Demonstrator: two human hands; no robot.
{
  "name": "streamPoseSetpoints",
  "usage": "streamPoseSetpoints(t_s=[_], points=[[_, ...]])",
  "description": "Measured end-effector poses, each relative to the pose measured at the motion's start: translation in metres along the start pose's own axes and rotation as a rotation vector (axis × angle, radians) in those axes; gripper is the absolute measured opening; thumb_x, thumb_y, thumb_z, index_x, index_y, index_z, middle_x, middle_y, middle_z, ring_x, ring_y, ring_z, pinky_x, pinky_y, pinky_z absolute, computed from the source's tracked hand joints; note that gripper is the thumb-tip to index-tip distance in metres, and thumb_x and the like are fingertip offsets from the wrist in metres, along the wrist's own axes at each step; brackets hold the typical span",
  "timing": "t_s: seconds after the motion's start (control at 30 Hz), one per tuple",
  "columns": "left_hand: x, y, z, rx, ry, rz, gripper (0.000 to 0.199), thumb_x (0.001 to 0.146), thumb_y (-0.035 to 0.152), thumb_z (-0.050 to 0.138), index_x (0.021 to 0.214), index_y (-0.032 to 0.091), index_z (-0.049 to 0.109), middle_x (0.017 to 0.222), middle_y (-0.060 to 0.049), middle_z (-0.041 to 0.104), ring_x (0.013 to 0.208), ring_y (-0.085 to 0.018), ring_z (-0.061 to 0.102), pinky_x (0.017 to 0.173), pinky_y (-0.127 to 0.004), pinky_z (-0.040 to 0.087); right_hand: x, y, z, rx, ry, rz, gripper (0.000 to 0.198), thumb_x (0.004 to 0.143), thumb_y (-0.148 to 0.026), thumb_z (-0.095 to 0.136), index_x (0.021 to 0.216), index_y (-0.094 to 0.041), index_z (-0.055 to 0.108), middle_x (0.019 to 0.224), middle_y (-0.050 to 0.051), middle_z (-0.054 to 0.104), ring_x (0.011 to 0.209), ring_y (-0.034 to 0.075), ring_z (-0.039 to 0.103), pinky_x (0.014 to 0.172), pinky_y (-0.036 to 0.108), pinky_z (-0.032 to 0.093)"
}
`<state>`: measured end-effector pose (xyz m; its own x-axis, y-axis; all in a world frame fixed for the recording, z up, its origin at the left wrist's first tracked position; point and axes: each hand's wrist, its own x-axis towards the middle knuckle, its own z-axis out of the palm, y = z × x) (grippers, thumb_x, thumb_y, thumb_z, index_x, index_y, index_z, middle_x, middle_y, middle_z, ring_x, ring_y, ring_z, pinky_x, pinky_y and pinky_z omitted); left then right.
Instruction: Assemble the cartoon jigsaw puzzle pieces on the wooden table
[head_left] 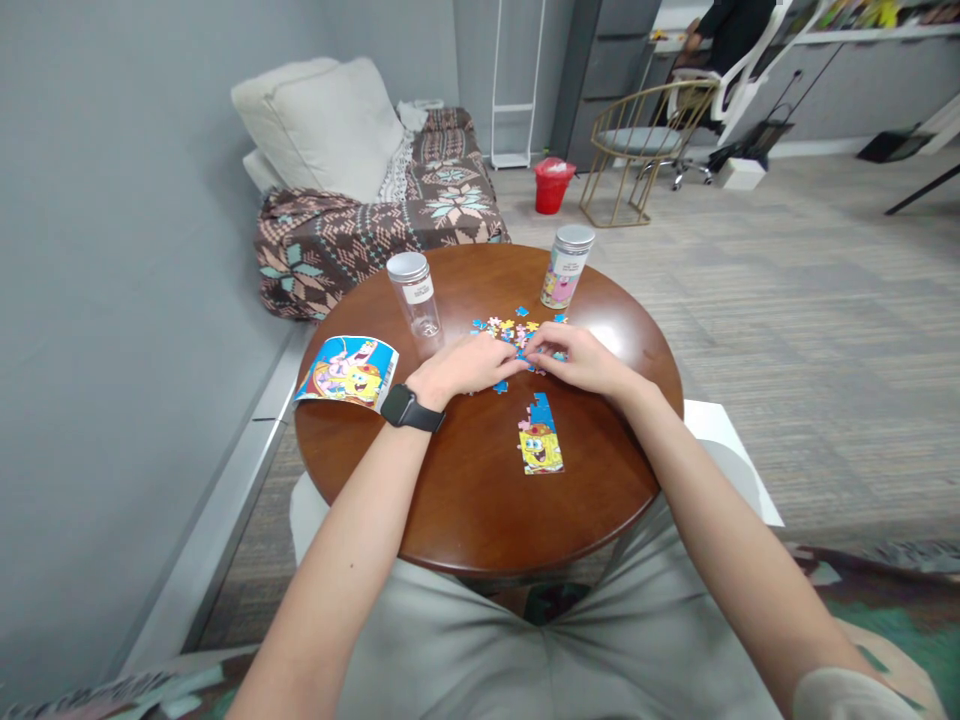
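A loose heap of small jigsaw puzzle pieces [508,329], mostly blue, yellow and pink, lies on the round brown table [465,500]. My left hand [474,364], below a black watch, reaches into its near side with fingers closed; what they hold, if anything, is hidden. From the right, my right hand [576,356] meets it, thumb and fingers pinched at a blue puzzle piece. The fingertips of both hands nearly touch. Closer to me is a joined section of puzzle [541,448] showing a yellow cartoon face and blue background, its upper left edge uneven.
A curved picture sheet [349,372] rests on the table's left. Behind the heap stand a clear jar [417,300] with a silver lid and a printed jar [566,268]. Beyond are a patterned sofa [450,190], a red bin [551,188], a gold-framed chair [637,140] and a seated person [739,35].
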<state>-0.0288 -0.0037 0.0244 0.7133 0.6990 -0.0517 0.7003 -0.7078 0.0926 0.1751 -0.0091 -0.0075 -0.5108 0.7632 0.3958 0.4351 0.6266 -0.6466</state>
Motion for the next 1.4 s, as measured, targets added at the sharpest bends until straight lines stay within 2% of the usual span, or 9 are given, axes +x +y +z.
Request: streamPoseSetpoints(t_s=[0.13,0.27,0.37,0.53,0.67,0.87,1.03,1.2,1.4], points=[[-0.0005,-0.0003,0.0012,-0.001,-0.008,-0.016,0.043,0.097,0.047,0.029,0.096,0.021,0.064,0.089,-0.006,0.070,0.083,-0.021,0.065,0.066,-0.028,0.041,0.0004,0.0022,0.0005,0.039,0.030,0.018,0.011,0.080,-0.017,0.055,0.088,-0.018,0.062,0.087,0.004,0.067,0.074,0.016,0.062,0.068,0.028,0.050],[-0.0029,0.0009,0.0017,0.001,0.024,-0.051,0.029,0.094,0.031,0.035,0.109,0.022,0.058,0.094,-0.006,0.069,0.082,-0.021,0.064,0.065,-0.029,0.041,-0.0004,0.0021,0.0011,0.027,-0.005,0.029,0.012,0.080,-0.016,0.054,0.089,-0.018,0.062,0.082,0.003,0.067,0.069,0.014,0.060,0.064,0.026,0.048],[-0.0032,0.0026,-0.0001,-0.002,0.017,-0.039,0.029,0.094,0.029,0.034,0.102,0.022,0.061,0.092,-0.006,0.070,0.081,-0.020,0.064,0.066,-0.028,0.041,-0.0003,0.0014,0.0006,-0.054,0.015,-0.011,0.014,0.079,-0.012,0.053,0.088,-0.018,0.063,0.081,0.003,0.065,0.066,0.013,0.056,0.063,0.026,0.045],[-0.0003,0.0040,-0.0032,0.009,-0.039,-0.026,0.049,0.098,0.044,0.025,0.085,0.019,0.064,0.086,-0.008,0.070,0.083,-0.021,0.065,0.068,-0.028,0.042,0.0010,0.0013,-0.0011,-0.085,0.024,-0.093,0.013,0.078,-0.011,0.054,0.076,-0.019,0.064,0.079,0.003,0.062,0.074,0.016,0.057,0.069,0.028,0.045],[-0.0010,0.0034,-0.0032,0.025,-0.029,-0.063,0.033,0.097,0.033,0.032,0.097,0.019,0.062,0.089,-0.009,0.070,0.083,-0.022,0.065,0.068,-0.028,0.042,0.0004,-0.0010,-0.0011,-0.061,0.016,-0.071,0.014,0.074,-0.009,0.053,0.068,-0.018,0.062,0.078,0.004,0.061,0.072,0.015,0.057,0.066,0.027,0.045],[-0.0050,0.0031,-0.0052,-0.039,-0.055,-0.043,0.028,0.088,0.017,0.034,0.097,0.023,0.060,0.091,-0.004,0.069,0.081,-0.020,0.063,0.067,-0.029,0.041,-0.0012,-0.0025,0.0008,0.053,-0.034,0.051,0.011,0.077,-0.015,0.056,0.082,-0.018,0.065,0.074,0.002,0.063,0.063,0.013,0.057,0.061,0.026,0.047],[-0.0048,0.0044,-0.0046,-0.025,-0.017,-0.052,0.027,0.091,0.027,0.035,0.096,0.022,0.061,0.092,-0.005,0.070,0.081,-0.020,0.063,0.066,-0.029,0.040,-0.0003,-0.0028,-0.0004,-0.034,-0.011,-0.031,0.010,0.076,-0.015,0.057,0.074,-0.019,0.065,0.079,0.004,0.062,0.067,0.015,0.055,0.063,0.028,0.046],[-0.0024,0.0018,-0.0018,-0.016,-0.035,-0.024,0.037,0.094,0.044,0.037,0.088,0.020,0.064,0.085,-0.006,0.070,0.079,-0.020,0.064,0.067,-0.027,0.042,-0.0009,-0.0038,-0.0010,-0.037,-0.039,0.023,0.007,0.077,-0.017,0.057,0.077,-0.018,0.064,0.072,0.002,0.062,0.061,0.013,0.053,0.060,0.025,0.043],[-0.0028,0.0044,-0.0038,0.019,-0.020,-0.023,0.036,0.095,0.031,0.033,0.091,0.020,0.066,0.092,-0.008,0.071,0.084,-0.021,0.065,0.072,-0.029,0.043,-0.0028,-0.0031,-0.0007,0.029,-0.063,0.071,0.015,0.080,-0.015,0.052,0.088,-0.017,0.065,0.067,0.000,0.065,0.057,0.012,0.055,0.058,0.024,0.042]])
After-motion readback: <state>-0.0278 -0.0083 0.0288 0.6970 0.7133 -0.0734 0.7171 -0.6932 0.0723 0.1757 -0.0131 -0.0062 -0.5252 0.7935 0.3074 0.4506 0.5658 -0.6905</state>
